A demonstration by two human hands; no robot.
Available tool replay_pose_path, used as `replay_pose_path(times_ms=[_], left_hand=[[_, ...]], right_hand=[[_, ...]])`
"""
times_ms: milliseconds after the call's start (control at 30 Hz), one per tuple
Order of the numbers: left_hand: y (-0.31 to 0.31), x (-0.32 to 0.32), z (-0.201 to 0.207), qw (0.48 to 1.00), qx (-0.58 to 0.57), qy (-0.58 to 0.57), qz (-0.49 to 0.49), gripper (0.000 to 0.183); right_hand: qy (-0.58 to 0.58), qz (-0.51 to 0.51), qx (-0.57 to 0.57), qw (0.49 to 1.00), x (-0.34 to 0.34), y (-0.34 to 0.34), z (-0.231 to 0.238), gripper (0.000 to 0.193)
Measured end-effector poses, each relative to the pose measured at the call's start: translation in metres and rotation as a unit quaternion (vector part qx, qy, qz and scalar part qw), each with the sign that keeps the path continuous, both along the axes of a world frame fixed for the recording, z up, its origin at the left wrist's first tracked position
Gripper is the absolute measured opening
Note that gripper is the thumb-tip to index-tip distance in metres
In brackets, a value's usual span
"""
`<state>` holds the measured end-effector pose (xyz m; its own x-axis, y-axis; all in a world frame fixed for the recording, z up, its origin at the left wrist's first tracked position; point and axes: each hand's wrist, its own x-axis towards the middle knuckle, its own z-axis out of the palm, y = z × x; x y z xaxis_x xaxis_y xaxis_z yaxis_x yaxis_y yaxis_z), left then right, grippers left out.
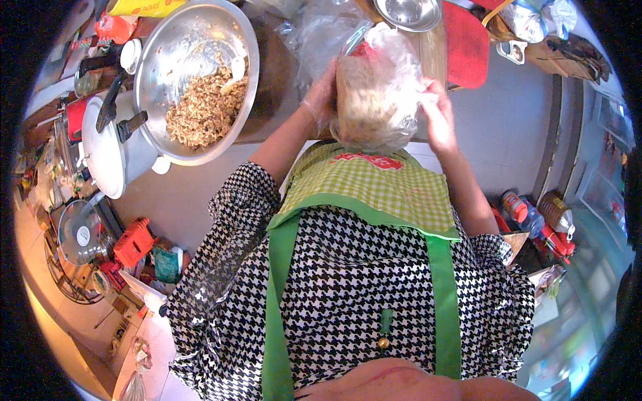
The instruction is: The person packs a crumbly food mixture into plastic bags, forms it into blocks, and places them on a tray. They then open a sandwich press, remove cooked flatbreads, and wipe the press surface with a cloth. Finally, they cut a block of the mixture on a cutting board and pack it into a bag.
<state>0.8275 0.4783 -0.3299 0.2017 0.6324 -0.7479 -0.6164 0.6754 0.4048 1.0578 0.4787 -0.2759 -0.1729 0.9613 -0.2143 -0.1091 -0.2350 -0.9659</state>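
A clear plastic bag (372, 93) filled with a pale brown food mix hangs in front of my chest, above my green checked apron (374, 187). My left hand (322, 93), in a thin clear glove, grips the bag's left side. My right hand (436, 113) holds its right side, fingers closed on the plastic. To the left, a large metal bowl (170, 40) sits on the wooden table (271, 73), and holds more of the same brown mix with a pale scoop resting in it.
A white rice cooker (110, 150) with black handles stands left of the bowl. A small metal bowl (408, 13) and a red cloth (466, 43) lie at the top. Bottles (525, 210) and clutter sit on the floor at right, with more clutter at lower left.
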Motion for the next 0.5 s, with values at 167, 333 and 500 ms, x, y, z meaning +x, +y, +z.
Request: replay_pose_path(times_ms=[167, 333, 500], left_hand=[[-0.008, 0.006, -0.001, 0.993, 0.079, 0.04, -0.073, 0.067], [-0.022, 0.003, -0.01, 0.931, 0.257, 0.245, -0.089, 0.07], [-0.055, 0.022, 0.006, 0.992, 0.022, 0.122, -0.013, 0.07]], right_hand=[[-0.124, 0.02, -0.056, 0.991, -0.018, -0.034, -0.034, 0.019], [0.129, -0.075, -0.197, 0.969, -0.023, -0.05, -0.063, 0.024], [0.205, -0.057, -0.32, 0.923, -0.017, -0.055, -0.072, 0.047]])
